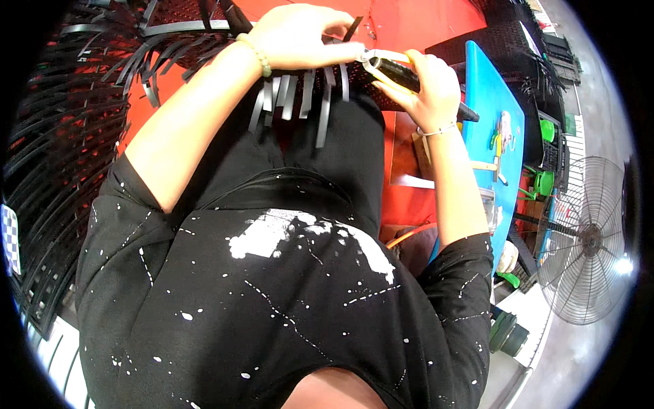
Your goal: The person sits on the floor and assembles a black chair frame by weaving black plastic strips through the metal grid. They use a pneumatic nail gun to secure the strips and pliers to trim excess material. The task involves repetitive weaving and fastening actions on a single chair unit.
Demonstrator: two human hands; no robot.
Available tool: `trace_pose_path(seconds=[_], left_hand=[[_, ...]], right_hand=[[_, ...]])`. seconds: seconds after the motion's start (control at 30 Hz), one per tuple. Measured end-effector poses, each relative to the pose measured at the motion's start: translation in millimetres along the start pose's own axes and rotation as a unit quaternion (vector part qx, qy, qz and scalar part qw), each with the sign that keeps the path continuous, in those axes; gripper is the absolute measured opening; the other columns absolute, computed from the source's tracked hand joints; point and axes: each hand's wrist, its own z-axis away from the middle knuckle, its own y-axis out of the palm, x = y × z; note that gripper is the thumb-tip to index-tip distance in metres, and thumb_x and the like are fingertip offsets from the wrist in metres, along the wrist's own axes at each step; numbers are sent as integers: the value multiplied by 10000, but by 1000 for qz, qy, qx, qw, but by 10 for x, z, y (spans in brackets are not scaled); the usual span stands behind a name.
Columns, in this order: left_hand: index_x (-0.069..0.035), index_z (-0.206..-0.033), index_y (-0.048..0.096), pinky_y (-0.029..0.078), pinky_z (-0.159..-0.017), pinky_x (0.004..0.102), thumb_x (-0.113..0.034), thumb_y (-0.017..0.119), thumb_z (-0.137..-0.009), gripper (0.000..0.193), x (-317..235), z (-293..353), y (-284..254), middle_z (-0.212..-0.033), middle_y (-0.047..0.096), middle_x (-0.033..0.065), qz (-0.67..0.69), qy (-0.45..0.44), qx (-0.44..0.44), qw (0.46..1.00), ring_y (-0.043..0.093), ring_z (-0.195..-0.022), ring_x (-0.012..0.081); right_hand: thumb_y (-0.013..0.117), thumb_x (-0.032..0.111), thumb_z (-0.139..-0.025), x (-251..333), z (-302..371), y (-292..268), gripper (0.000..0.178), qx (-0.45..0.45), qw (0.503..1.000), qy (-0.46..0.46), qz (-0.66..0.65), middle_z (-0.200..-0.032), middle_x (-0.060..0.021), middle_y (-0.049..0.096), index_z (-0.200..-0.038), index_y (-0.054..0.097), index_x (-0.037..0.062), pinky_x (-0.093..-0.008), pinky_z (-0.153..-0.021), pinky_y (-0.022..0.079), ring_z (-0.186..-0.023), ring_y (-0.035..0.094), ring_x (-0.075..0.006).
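My right hand (436, 92) is closed round the yellow handles of a pair of hand cutters (394, 71), with the cutter head pointing left. My left hand (293, 37) curls over the edge of a black woven wicker piece (216, 65) above my lap, its thumb stretched toward the cutter head. A short black strip (353, 29) sticks up by its fingertips. Several loose strip ends (306, 94), shiny grey where light hits them, hang from the woven edge over my legs. The jaws of the cutters are partly hidden by my thumb.
Long black strips (58, 163) fan out along the left. A blue tabletop (480, 88) at the right bears a yellow-handled tool (499, 153). Red surface (422, 27) shows ahead. A large caged fan (591, 238) stands at far right, near green stools (543, 183).
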Motion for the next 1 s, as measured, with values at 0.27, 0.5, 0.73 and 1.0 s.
trace_pose_path(seconds=[0.27, 0.5, 0.73, 1.0], left_hand=[[-100, -1013, 764, 537, -787, 420, -462, 498, -1021, 449, 148, -62, 48, -938, 735, 163, 96, -54, 68, 992, 706, -880, 334], [-49, -1218, 714, 457, -1064, 338, -330, 467, -1094, 394, 370, -164, 95, -1158, 721, 42, 294, -31, 49, 954, 628, -1142, 137], [-19, -1124, 736, 494, -990, 307, -316, 547, -1059, 359, 267, -145, 55, -1061, 749, 60, 236, -31, 117, 964, 677, -1050, 149], [-62, -1093, 731, 535, -853, 301, -204, 663, -967, 202, 479, -69, 101, -1020, 736, 61, 116, 90, 117, 982, 704, -943, 208]], right_hand=[[817, 516, -701, -39, 4, 76, 558, 0, 999, -11, 52, -822, -21, 571, -1070, 620, 147, -372, -659, 467, -754, 595, -234], [864, 415, -714, 8, 122, 72, 479, 1, 999, 45, 20, -757, -35, 620, -1025, 659, 115, -341, -628, 505, -669, 613, -239], [697, 206, -928, 340, -13, -126, 426, -92, 665, 370, -643, -1208, -64, 642, -1310, 584, 55, -264, -793, 489, -865, 612, -120], [833, 167, -831, 811, -200, 72, 521, -32, 693, 271, -667, -1367, -128, 611, -1298, 645, 36, -353, -1054, 459, -1226, 593, -225]])
